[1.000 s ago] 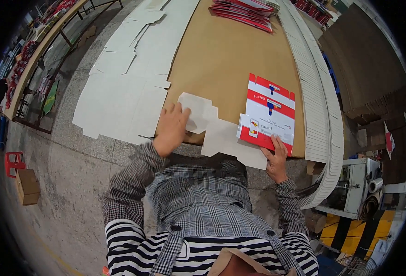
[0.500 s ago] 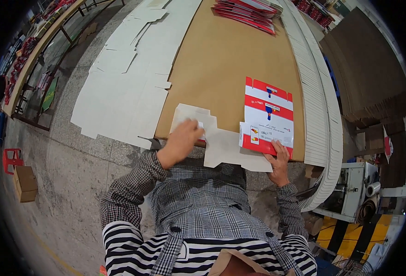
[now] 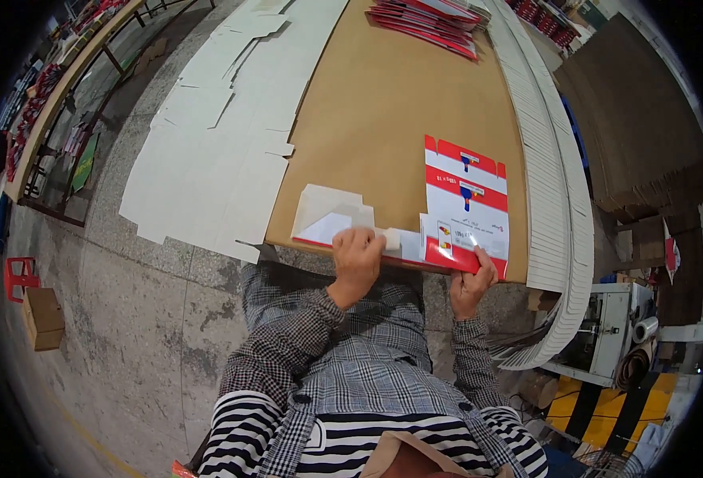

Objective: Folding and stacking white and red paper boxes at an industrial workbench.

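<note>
A flat red and white printed carton blank [image 3: 464,203] lies at the front edge of the brown-covered table, its plain pale inner side showing further left. Along the near edge, a strip of the blank is folded over, with its print facing up. My left hand [image 3: 357,267] is closed above this folded strip. A small cream-coloured block [image 3: 392,239] shows at its fingertips; its exact kind is unclear. My right hand [image 3: 475,283] grips the blank's near right corner, thumb on top and the other fingers partly hidden beneath.
At the table's far end lies a stack of red and white flat cartons [image 3: 427,24]. Large white cardboard sheets [image 3: 208,159] cover the left side. A row of pale strips [image 3: 546,191] runs along the right. A red stool [image 3: 21,279] and a brown box [image 3: 45,319] stand on the floor.
My left hand has moved right and nearer me along the front edge. The blank's near strip is now folded over, showing print. My right hand has shifted slightly left and nearer me.
</note>
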Action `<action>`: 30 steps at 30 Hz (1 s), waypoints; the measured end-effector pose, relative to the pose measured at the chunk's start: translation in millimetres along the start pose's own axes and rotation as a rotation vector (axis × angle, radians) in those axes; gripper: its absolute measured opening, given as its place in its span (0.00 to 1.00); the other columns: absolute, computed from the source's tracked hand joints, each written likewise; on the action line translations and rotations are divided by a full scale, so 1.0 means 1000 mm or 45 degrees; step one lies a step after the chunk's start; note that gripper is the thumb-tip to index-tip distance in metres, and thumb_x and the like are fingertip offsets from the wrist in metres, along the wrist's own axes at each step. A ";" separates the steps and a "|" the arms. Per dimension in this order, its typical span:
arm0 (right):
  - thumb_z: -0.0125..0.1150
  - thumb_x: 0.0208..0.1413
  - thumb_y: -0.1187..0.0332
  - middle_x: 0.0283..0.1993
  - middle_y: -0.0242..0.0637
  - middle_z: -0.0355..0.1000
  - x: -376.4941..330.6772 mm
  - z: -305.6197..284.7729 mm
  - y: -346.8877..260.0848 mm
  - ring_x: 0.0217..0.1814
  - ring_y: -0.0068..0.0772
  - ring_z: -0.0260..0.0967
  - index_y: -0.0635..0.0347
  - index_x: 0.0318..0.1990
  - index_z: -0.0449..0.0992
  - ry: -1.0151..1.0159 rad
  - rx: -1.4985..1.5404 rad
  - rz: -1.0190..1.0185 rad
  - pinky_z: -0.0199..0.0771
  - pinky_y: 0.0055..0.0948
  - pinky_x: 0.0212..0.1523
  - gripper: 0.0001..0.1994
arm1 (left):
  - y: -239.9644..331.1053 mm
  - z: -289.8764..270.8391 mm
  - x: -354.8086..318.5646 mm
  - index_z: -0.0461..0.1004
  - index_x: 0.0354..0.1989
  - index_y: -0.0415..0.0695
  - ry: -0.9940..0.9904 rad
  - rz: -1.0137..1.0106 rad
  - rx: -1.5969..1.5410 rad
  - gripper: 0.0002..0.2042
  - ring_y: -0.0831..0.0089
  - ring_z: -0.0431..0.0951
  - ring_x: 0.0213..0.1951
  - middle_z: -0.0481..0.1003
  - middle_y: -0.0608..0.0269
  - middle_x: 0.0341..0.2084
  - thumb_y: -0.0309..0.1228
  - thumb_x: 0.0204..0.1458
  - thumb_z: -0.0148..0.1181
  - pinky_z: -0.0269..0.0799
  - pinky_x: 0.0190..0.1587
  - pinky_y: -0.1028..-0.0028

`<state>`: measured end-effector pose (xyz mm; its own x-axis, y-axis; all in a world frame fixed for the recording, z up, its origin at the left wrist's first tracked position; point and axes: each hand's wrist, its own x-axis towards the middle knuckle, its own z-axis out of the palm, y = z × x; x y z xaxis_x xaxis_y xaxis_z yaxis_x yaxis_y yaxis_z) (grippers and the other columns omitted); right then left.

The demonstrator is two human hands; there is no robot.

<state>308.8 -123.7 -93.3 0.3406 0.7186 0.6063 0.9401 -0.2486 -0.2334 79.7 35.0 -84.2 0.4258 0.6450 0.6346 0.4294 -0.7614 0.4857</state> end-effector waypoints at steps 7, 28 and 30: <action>0.61 0.58 0.58 0.66 0.42 0.64 -0.007 -0.009 0.008 0.69 0.44 0.56 0.61 0.42 0.83 -0.066 -0.041 -0.073 0.45 0.47 0.67 0.15 | 0.020 -0.052 -0.012 0.77 0.49 0.44 -0.109 0.113 -0.166 0.15 0.57 0.75 0.44 0.76 0.61 0.37 0.28 0.52 0.61 0.68 0.51 0.61; 0.58 0.57 0.61 0.64 0.49 0.67 0.010 -0.039 -0.012 0.67 0.48 0.61 0.67 0.26 0.80 -0.062 0.453 0.098 0.46 0.47 0.67 0.16 | 0.000 -0.025 0.031 0.70 0.22 0.41 -0.562 0.274 -0.447 0.15 0.52 0.69 0.53 0.71 0.53 0.46 0.32 0.40 0.74 0.67 0.54 0.57; 0.62 0.57 0.61 0.61 0.49 0.70 0.014 -0.038 -0.015 0.66 0.48 0.63 0.67 0.23 0.79 0.025 0.365 0.129 0.48 0.48 0.66 0.17 | 0.001 -0.019 0.021 0.69 0.22 0.39 -0.194 0.017 -0.778 0.15 0.49 0.71 0.54 0.72 0.51 0.48 0.29 0.40 0.74 0.69 0.56 0.57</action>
<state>299.5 -134.9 -52.5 0.4356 0.6862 0.5826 0.8590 -0.1234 -0.4969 74.2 46.0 -59.2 0.5563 0.6030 0.5718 -0.0903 -0.6402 0.7629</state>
